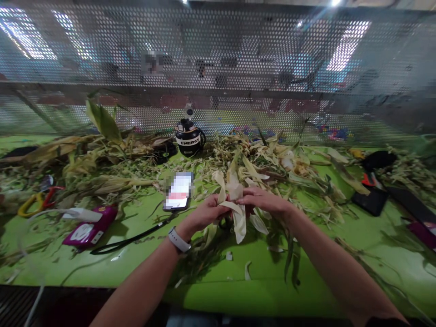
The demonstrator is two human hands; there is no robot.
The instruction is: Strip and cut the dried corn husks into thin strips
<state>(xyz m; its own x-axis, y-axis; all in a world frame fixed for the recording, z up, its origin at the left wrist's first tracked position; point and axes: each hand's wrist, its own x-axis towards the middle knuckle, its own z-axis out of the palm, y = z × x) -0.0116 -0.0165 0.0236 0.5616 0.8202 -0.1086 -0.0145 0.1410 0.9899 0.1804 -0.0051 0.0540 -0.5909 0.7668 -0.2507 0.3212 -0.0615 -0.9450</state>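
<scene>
Both my hands meet over the middle of the green table. My left hand, with a white watch on its wrist, is closed around pale corn husk leaves. My right hand grips the same bundle from the right, fingers curled on it. Several husk leaves hang down below my hands, and others stick up between them. What lies inside the husks is hidden.
Heaps of corn husks cover the back of the table. A phone lies left of my hands, a black jug behind it, a magenta device and scissors at left, black cases at right. A perforated metal screen closes the back.
</scene>
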